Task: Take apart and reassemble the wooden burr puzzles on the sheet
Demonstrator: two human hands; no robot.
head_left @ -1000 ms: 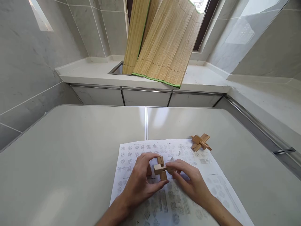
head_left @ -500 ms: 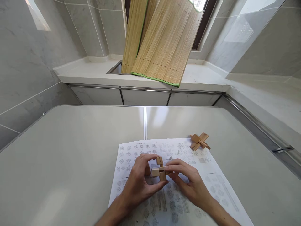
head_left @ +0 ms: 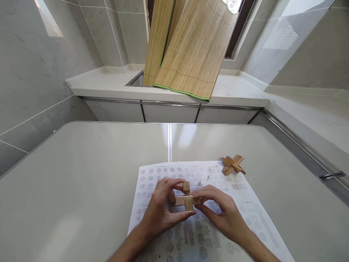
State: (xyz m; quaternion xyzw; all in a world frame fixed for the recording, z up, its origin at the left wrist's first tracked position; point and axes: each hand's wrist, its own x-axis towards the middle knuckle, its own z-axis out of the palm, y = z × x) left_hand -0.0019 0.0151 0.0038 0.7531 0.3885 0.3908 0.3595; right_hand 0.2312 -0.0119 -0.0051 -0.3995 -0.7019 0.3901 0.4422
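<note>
The wooden block toy (head_left: 188, 201) is up in both hands, over the big white paper (head_left: 257, 209) at the near part of the pale table (head_left: 81, 174). It is made of short, chunky sticks of light tan wood that cross in the middle. One stick lies flat from side to side. One block end pokes out at the far side, and another pokes out at the near side. The wood looks smooth, with straight edges and square ends. The far end has a small dark mark on it.

The left hand (head_left: 163, 205) holds the toy, with a finger on the far end and the thumb on the near end. Its fingers make a round shape like a C. The right hand (head_left: 221, 207) has its finger and thumb close together, pinching the right end of the toy. A darker brown block (head_left: 172, 196) shows inside the curve of the left hand, but I cannot tell if it joins the toy.

Some crossed wooden pieces (head_left: 233, 165) sit on the far right corner of the paper. The paper has lots of little gray pictures.
</note>
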